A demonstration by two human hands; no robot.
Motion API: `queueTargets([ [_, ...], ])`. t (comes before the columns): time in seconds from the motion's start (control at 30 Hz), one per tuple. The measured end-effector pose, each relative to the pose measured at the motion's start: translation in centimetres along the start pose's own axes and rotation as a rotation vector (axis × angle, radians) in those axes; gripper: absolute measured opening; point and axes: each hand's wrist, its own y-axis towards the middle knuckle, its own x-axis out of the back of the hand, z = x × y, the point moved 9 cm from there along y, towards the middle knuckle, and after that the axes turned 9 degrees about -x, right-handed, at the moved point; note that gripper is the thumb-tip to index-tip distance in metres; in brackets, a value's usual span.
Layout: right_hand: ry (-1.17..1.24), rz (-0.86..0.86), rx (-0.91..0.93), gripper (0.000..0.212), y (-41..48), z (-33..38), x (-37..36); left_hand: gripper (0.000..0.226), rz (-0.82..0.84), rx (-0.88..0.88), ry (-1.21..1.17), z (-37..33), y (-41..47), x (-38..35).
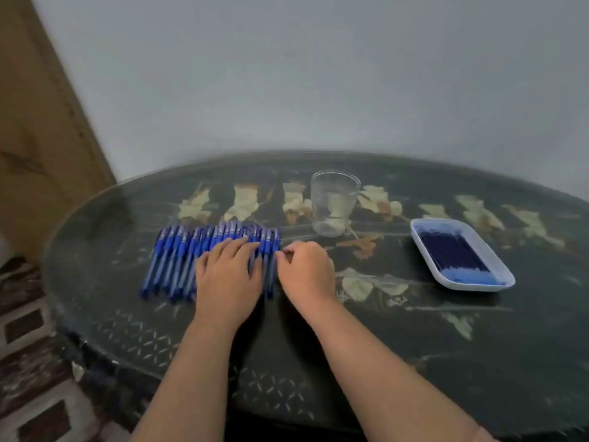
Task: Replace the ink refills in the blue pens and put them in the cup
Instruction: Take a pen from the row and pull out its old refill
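Note:
Several blue pens [178, 260] lie side by side in a row on the dark table, caps pointing away from me. My left hand [228, 275] rests flat on the right part of the row, fingers straight. My right hand [307, 271] sits at the row's right end with its fingers curled, fingertips touching the outermost pen [272, 250]; the blur hides whether it pinches the pen. A clear glass cup [333, 202] stands upright and empty behind the hands. To the right, a white tray [424, 247] holds several blue ink refills [452, 253].
The round dark table [414, 346] has a pale leaf pattern and a curved near edge. A grey wall rises behind it. A wooden door stands at the left, with patterned floor tiles [28, 330] below.

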Motion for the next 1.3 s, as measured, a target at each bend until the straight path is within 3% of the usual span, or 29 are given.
queueTargets([
  [0.37, -0.029, -0.049, -0.102, 0.025, 2.0, 0.2, -1.8, 0.036, -0.029, -0.020, 0.031, 0.6, 0.5, -1.1],
  [0.77, 0.177, -0.032, -0.205, 0.015, 2.5, -1.3, 0.4, 0.034, -0.088, -0.022, 0.051, 0.3, 0.4, -0.4],
  [0.97, 0.172, 0.001, -0.026, 0.017, 2.0, -2.8, 4.3, 0.038, -0.227, -0.124, -0.090, -2.1, 0.3, 1.6],
  [1.13, 0.133, -0.013, 0.171, 0.018, 0.8, -6.4, 6.0, 0.050, -0.136, -0.309, -0.301, -7.1, 0.0, -0.1],
  [1.3, 0.145, -0.089, 0.318, 0.020, -0.8, -8.7, 6.1, 0.029, -0.075, -0.358, -0.355, -8.3, 0.0, -2.7],
])
